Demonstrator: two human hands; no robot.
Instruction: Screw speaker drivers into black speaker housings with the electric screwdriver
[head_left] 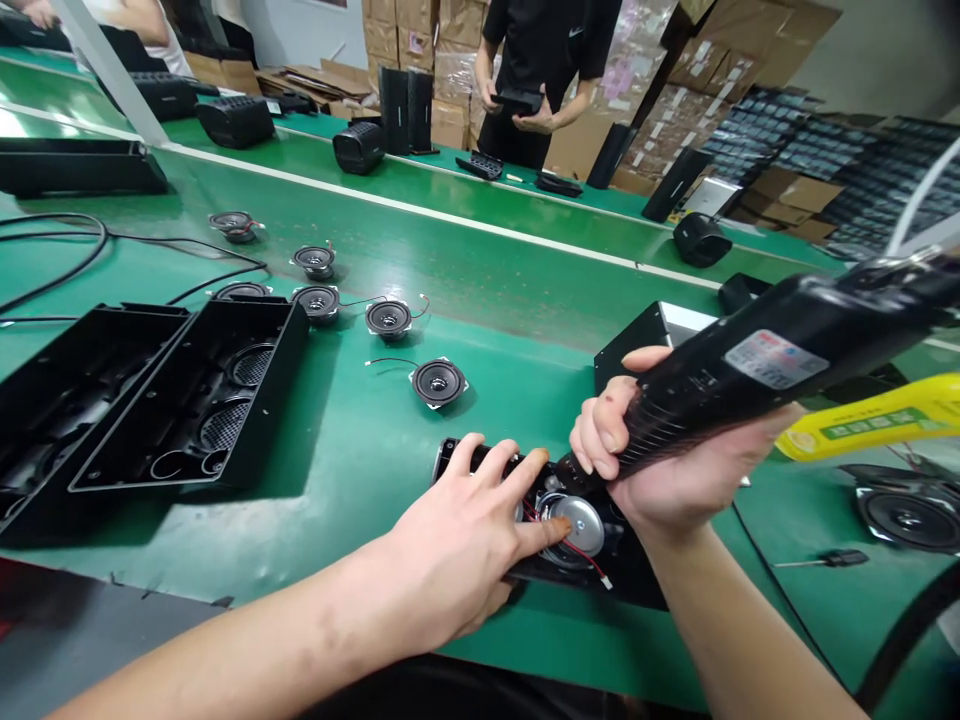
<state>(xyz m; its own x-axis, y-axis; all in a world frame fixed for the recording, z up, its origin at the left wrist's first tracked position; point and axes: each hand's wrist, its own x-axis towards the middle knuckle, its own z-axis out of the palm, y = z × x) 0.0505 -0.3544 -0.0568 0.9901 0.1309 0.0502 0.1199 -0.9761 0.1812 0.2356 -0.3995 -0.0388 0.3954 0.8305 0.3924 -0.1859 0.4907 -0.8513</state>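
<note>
My left hand [457,535] lies on a black speaker housing [559,560] at the near edge of the green bench, fingers spread, the index finger pressing the silver back of a speaker driver [581,525] with red and black wires. My right hand [667,460] is wrapped round a black electric screwdriver [757,375], its tip pointing down at the housing just left of the hand. The tip itself is hidden behind my fingers.
Two open black housings [150,400] sit at the left. Several loose small drivers [439,382] lie on the green belt [465,270]. A yellow tool [870,420] and a larger driver [907,515] are at the right. A person in black [544,60] stands across the bench.
</note>
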